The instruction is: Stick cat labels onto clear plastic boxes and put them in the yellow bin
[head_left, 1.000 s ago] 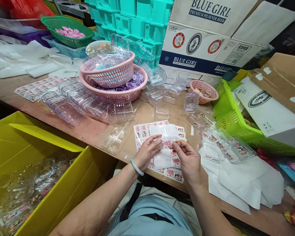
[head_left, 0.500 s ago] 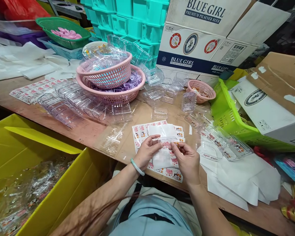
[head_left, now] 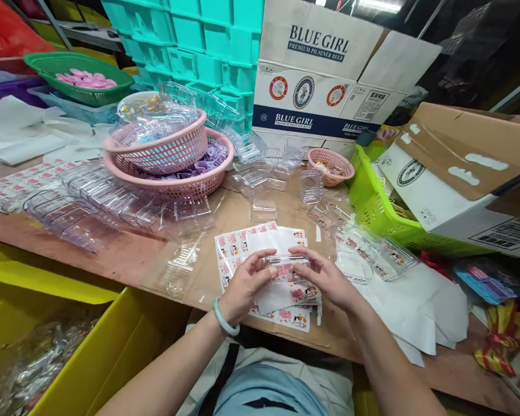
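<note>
Centre of frame: left hand [head_left: 244,284] and right hand [head_left: 330,281] grip opposite ends of a clear, rounded plastic case [head_left: 285,270]. Flat printed sheets [head_left: 233,249] lie beneath.

- A reddish-brown table [head_left: 130,260] ran across the frame, its middle covered by brown cardboard [head_left: 292,209].
- At centre, printed sticker sheets [head_left: 223,254] lay overlapping on the cardboard.
- Left of centre stood a large pink basket [head_left: 197,188], near clear plastic trays [head_left: 71,214].
- At lower right, white papers [head_left: 420,315] spread loosely.
- At right, a lime-green basket [head_left: 375,193] seemed to rest there too.
</note>
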Tool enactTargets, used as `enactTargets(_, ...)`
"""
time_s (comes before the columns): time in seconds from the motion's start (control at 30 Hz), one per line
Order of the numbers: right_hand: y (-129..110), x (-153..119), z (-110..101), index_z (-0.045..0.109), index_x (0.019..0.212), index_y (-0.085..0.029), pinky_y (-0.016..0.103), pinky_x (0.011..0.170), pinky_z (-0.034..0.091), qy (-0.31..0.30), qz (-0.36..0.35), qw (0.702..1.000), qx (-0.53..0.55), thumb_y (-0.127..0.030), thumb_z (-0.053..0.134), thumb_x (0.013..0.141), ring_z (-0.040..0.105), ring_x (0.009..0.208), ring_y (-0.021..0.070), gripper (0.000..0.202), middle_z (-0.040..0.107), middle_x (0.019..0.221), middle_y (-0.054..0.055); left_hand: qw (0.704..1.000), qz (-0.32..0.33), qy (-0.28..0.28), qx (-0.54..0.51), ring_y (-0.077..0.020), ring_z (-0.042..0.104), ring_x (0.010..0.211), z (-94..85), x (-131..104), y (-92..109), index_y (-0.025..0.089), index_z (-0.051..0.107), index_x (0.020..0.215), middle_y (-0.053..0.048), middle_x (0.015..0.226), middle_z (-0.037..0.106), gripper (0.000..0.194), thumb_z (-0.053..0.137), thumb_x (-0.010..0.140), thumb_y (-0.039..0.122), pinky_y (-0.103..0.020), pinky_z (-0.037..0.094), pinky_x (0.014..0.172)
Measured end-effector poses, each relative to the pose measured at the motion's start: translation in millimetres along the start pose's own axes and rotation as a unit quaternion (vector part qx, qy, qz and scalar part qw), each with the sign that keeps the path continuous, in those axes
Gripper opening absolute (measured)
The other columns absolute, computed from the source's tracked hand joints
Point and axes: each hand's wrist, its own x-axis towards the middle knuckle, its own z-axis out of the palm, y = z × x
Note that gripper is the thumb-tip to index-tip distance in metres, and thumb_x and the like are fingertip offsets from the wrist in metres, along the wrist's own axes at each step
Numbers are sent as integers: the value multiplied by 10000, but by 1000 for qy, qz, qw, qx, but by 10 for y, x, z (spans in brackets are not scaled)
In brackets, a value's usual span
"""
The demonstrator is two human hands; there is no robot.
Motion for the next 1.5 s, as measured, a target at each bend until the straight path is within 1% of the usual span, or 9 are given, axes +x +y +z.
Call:
enactTargets(0.13, -256, 270, -697, 501, 1215, -244, 431, 933, 454, 197, -57, 963, -172, -576, 571, 784, 558, 1082, 259, 548, 529, 1224, 106, 984, 74, 52, 152, -234, 589, 1045, -186, 226, 168, 216, 593, 1138, -91, 1211, 573, 432, 653, 770, 432, -363, 471, 864)
enactTargets(0.23, -280, 675, -1190, 372, 1325, -180, 519, 979, 393, 365, 26, 861, -353, -483, 605, 774, 507, 1154, 353, 671, 372, 1336, 211, 869, 154, 171, 438, -269, 536, 1083, -412, 449, 262, 202, 610, 1093, -94, 1138, 566, 441, 655, 744, 468, -402, 430, 917)
enactTargets(0.37, -103, 1064, -1546, 337, 1359, -96, 545, 974, 378, 360, 79, 799, -476, -335, 519, 834, 473, 1194, 412, 604, 354, 1318, 280, 749, 111, 171, 630, -338, 464, 1117, -542, 657, 241, 199, 609, 1086, -89, 1064, 567, 613, 785, 562, 463, -472, 353, 964)
enactTargets(0.57, -38, 871, -1368, 423, 1332, -82, 581, 1057, 279, 408, -38, 776, -481, -254, 579, 817, 269, 1365, 406, 565, 281, 1456, 279, 883, 96, 118, 444, -198, 533, 782, -418, 646, 240, 199, 505, 640, 4, 700, 511, 226, 693, 665, 323, -316, 424, 740)
enactTargets(0.73, -83, 412, -498, 507, 1274, -207, 494, 896, 489, 175, -62, 967, -176, -496, 765, 636, 620, 1032, 296, 746, 649, 1149, 139, 997, 41, -6, 70, -109, 544, 576, -351, 455, 441, 191, 519, 721, 35, 659, 582, 291, 758, 650, 341, -230, 432, 587)
enactTargets(0.9, 12, 239, -118, 614, 1000, -159, 394, 634, 559, 54, 48, 988, 134, -485, 737, 660, 677, 670, 231, 487, 723, 824, 83, 993, -32, -43, -104, -255, 664, 925, -239, 245, 279, 149, 647, 972, -104, 944, 714, 357, 700, 732, 408, -377, 497, 842)
enactTargets(1.03, 5, 207, -85, 520, 1216, -213, 483, 806, 524, 219, -30, 975, -14, -456, 743, 656, 654, 932, 287, 650, 679, 1067, 102, 988, -79, -15, -133, -314, 636, 1048, -45, 92, -47, 123, 662, 1066, -144, 1050, 711, 399, 717, 717, 308, -446, 463, 950)
enactTargets(1.13, 56, 116, 88, 540, 1223, -220, 507, 1007, 395, 360, -146, 897, -211, -474, 745, 662, 519, 1175, 305, 649, 595, 1219, 116, 989, -41, 44, -138, -294, 650, 1019, 78, 50, -152, 129, 676, 1033, -119, 1025, 723, 364, 722, 706, 281, -428, 477, 941)
enactTargets(1.5, 381, -55, 440, 722, 1018, -240, 438, 947, 470, 318, -130, 933, -105, -434, 572, 850, 653, 988, 250, 297, 727, 1039, 52, 991, -32, 28, -126, -284, 648, 1013, 182, 8, -195, 139, 711, 987, -103, 994, 732, 374, 757, 666, 324, -399, 488, 912)
